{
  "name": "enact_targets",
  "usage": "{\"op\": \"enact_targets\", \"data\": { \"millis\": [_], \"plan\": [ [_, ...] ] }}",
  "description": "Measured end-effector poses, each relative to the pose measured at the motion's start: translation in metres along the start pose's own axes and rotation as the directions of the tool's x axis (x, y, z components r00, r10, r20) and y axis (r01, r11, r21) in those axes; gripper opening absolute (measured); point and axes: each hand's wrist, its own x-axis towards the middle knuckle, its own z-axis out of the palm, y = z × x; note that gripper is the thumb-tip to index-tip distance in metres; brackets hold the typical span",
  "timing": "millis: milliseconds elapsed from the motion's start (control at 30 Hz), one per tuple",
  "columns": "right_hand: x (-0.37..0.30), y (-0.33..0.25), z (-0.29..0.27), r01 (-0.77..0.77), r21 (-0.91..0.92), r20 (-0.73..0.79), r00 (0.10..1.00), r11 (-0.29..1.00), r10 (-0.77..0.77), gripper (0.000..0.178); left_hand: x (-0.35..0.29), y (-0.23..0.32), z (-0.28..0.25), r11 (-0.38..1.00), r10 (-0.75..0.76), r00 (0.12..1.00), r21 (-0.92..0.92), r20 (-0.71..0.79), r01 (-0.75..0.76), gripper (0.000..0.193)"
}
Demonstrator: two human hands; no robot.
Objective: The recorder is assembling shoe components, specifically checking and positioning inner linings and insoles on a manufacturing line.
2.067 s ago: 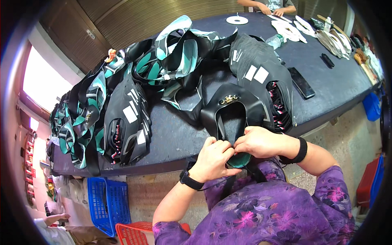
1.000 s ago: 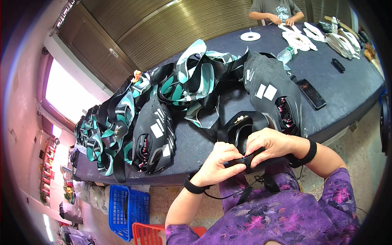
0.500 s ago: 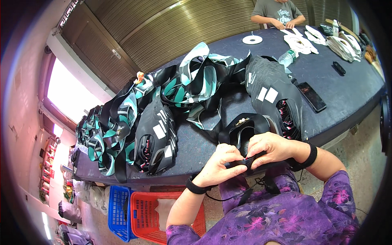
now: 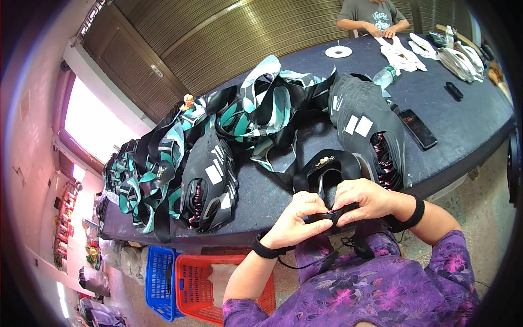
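Pinched in left hand [image 4: 297,219], thumb against bent fingers, with little gap: near rim of black upper [image 4: 346,163]. Pinched likewise in right hand [image 4: 364,199], thumb low and fingers curled over: same rim, just right of left thumb. Thumb tips close together; exact contact of each fingertip partly hidden. Positioned with near end between both hands and main body beyond fingertips, on table [image 4: 253,204] near front edge. Aligned with long axis running away from wearer's torso; far end, with gold ornament [image 4: 324,161], pointed toward table middle, opening facing up. Fitted at wrists: black bands [image 4: 266,248]. Set just right of upper: grey stack [image 4: 357,103] with white patches, long axis also running away from wearer. Set left, well apart from hands: second grey stack [image 4: 210,169]. Heaped behind and farther left: teal-and-black pieces [image 4: 267,111]. Laid out beyond right-hand stack: phone [image 4: 418,129], clear bottle [image 4: 385,76], white roll [image 4: 339,52], white pieces [image 4: 402,58]. Seated at far side, hands at white pieces: co-worker [image 4: 370,16]. Placed below table, side by side: blue basket [image 4: 158,283], red basket [image 4: 188,286].
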Motion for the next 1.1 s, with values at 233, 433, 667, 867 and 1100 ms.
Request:
{"op": "enact_targets", "data": {
  "millis": [233, 433, 667, 867, 1100],
  "plan": [
    [-0.001, 0.002, 0.003, -0.016, 0.057, -0.029, 0.999, 0.998, 0.018, 0.027, 0.001, 0.003, 0.006, 0.981, -0.121, 0.993, -0.154, 0.016, 0.122, 0.012],
    [-0.001, -0.002, 0.003, -0.093, 0.086, -0.013, 0.995, 0.992, 0.095, 0.027, 0.000, 0.004, 0.007, 0.971, -0.149, 0.988, -0.185, 0.036, 0.154, 0.011],
    [-0.005, 0.003, 0.005, -0.085, 0.060, -0.003, 0.996, 0.995, 0.085, 0.029, 0.002, 0.011, 0.003, 0.989, 0.034, 0.998, 0.144, 0.047, -0.041, 0.016],
    [-0.002, 0.009, 0.011, -0.066, 0.079, -0.006, 0.998, 0.995, 0.066, 0.029, 0.003, 0.011, 0.004, 0.979, -0.049, 0.993, 0.204, 0.105, 0.027, 0.024],
    [-0.002, 0.013, 0.011, -0.007, 0.005, -0.007, 1.000, 1.000, 0.007, 0.025, -0.004, 0.024, 0.013, 0.901, -0.095, 0.994, 0.418, -0.062, 0.112, 0.024]
  ]
}}
